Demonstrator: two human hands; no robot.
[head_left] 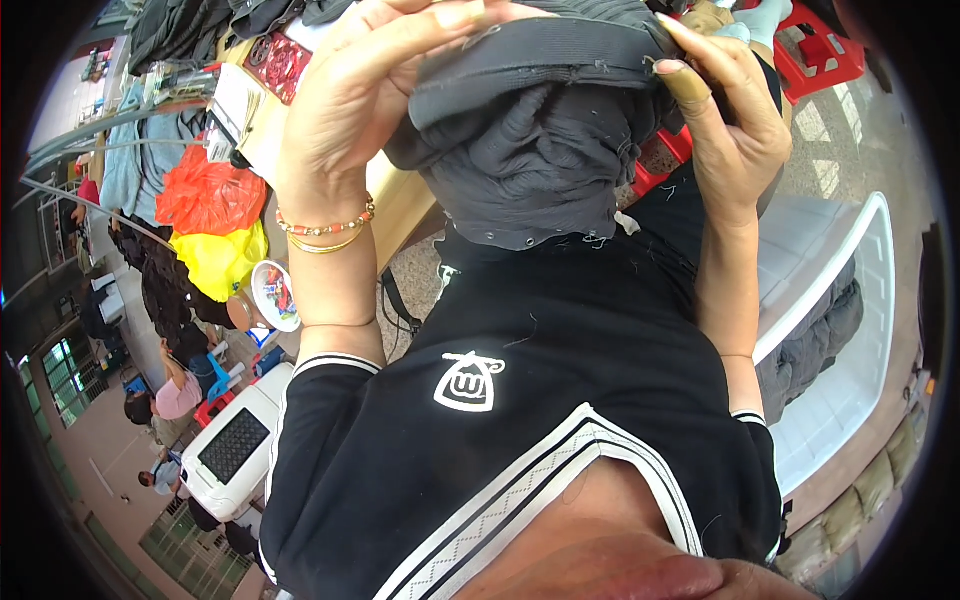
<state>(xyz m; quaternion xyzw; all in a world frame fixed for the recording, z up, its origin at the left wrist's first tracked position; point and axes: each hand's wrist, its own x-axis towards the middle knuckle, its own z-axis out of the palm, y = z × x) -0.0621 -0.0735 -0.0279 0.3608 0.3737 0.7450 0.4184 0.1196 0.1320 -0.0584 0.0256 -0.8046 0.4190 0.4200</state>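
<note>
Garment (530, 140) held up between both hands

Left hand (345, 100) has its grip closed on one end of the band (550, 50); folds (520, 195) hang below; right hand (738, 140) grips the other end. Matching the pull on both sides should keep the band flat.

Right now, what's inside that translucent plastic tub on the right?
Dark grey fabric lies bunched inside the translucent plastic tub; whatever is beneath the fabric is covered.
</note>
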